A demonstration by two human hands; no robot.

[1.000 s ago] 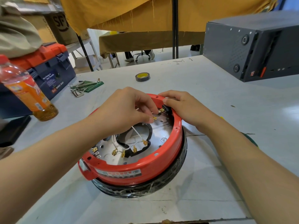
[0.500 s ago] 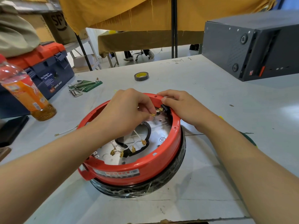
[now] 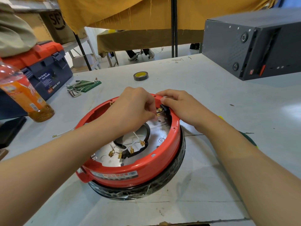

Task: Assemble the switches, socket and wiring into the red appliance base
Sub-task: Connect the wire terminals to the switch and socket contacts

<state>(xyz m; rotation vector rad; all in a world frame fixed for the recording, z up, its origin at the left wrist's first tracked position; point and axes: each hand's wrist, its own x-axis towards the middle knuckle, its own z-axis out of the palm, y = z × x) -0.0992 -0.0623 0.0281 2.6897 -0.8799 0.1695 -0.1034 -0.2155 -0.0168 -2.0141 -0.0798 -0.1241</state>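
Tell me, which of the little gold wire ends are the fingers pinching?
The gold connector at the far rim by the black socket, pinched by the left hand. The loose connectors lie untouched nearer you.

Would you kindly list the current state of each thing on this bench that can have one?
red appliance base: open side up, resting on a black ring.
black socket: seated at the far rim.
brass terminal: pinched by the left hand.
right hand: gripping the rim beside the socket.
loose white wires: unconnected, terminals free.
toolbox: lid closed.
drink bottle: upright, partly full.
tape roll: lying flat.
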